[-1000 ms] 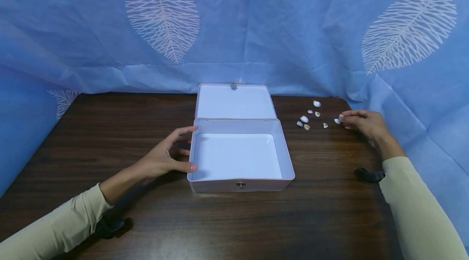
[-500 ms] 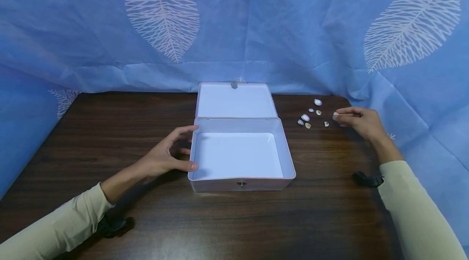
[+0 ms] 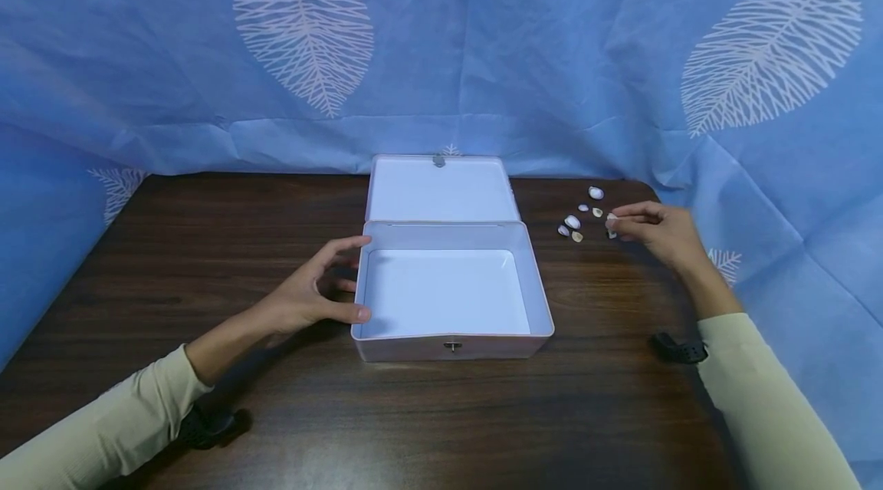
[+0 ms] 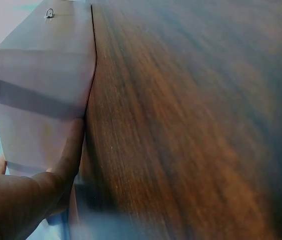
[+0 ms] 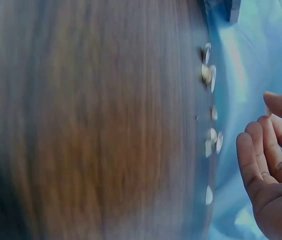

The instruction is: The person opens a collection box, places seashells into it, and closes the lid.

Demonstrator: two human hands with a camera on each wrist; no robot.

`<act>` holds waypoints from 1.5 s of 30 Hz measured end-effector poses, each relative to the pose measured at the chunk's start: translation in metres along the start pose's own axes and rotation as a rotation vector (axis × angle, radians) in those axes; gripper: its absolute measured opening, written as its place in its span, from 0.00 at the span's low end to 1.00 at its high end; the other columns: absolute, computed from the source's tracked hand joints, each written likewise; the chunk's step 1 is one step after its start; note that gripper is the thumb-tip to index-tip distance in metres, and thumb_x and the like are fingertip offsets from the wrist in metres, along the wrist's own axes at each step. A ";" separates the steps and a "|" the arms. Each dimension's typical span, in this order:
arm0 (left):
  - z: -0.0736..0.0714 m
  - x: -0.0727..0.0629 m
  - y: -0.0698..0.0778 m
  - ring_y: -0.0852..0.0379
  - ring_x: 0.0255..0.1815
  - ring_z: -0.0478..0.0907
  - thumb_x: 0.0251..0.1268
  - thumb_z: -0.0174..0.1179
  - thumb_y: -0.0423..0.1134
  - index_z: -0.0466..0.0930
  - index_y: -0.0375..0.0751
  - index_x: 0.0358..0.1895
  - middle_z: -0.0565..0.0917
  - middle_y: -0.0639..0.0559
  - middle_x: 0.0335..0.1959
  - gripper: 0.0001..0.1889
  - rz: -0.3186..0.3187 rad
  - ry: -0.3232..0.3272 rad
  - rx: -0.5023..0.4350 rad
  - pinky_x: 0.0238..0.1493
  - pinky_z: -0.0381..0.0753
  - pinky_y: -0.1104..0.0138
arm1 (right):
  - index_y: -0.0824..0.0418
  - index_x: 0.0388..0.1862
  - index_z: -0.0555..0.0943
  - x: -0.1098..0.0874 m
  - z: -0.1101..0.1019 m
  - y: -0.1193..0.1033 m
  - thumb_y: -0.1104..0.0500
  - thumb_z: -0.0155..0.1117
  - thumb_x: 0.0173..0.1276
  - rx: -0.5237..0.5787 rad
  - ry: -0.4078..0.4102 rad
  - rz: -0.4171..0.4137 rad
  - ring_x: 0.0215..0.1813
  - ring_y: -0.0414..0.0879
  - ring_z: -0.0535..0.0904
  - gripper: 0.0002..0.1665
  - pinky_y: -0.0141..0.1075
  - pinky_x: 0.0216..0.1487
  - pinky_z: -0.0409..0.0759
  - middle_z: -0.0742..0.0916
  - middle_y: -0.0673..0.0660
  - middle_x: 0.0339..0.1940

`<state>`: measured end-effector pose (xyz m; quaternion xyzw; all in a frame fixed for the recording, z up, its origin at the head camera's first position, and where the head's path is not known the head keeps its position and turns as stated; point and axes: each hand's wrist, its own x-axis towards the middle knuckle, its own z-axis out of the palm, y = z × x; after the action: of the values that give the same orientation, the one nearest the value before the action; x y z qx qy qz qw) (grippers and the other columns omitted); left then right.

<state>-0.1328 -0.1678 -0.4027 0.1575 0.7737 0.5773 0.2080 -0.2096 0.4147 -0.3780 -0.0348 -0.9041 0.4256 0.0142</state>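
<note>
A pale pinkish tin box [image 3: 451,350] stands with its lid [image 3: 441,187] folded back. Its white inside holds nothing. My left hand [image 3: 310,291] holds the box's left wall, thumb and index finger over the rim. The left wrist view shows another finger [image 4: 73,145] low against the outer wall of the box [image 4: 41,70]. Between thumb and index finger, my right hand [image 3: 658,233] pinches a small whitish seashell [image 3: 610,220], mostly covered by the fingertips. Just left of that hand, several seashells [image 3: 572,221] lie on the table.
The dark wooden table [image 3: 441,429] ends at a blue curtain [image 3: 524,76] with white leaf prints, behind and on the right. Black straps [image 3: 679,350] show below both sleeves. A small latch [image 3: 452,346] sits on the box's front.
My right hand has picked up the seashell from the right and moved left with it, over another small shell near the group. My left hand and the box have stayed in place.
</note>
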 end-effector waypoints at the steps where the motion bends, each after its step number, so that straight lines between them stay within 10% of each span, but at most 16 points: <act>1: 0.000 0.000 0.000 0.28 0.76 0.74 0.65 0.85 0.45 0.57 0.61 0.91 0.59 0.33 0.87 0.57 -0.002 -0.002 -0.004 0.64 0.89 0.47 | 0.71 0.69 0.85 -0.001 0.001 -0.002 0.48 0.77 0.80 0.006 -0.001 -0.007 0.40 0.27 0.91 0.32 0.23 0.46 0.88 0.88 0.23 0.34; 45: 0.000 0.000 0.002 0.28 0.76 0.74 0.66 0.84 0.47 0.56 0.58 0.91 0.58 0.31 0.87 0.56 -0.009 -0.020 -0.032 0.61 0.90 0.50 | 0.60 0.59 0.93 -0.040 0.071 -0.102 0.52 0.81 0.77 0.080 -0.145 -0.267 0.48 0.38 0.91 0.18 0.26 0.52 0.88 0.94 0.46 0.47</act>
<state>-0.1330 -0.1667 -0.4011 0.1564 0.7629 0.5872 0.2207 -0.1785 0.2928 -0.3445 0.1171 -0.8817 0.4571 0.0069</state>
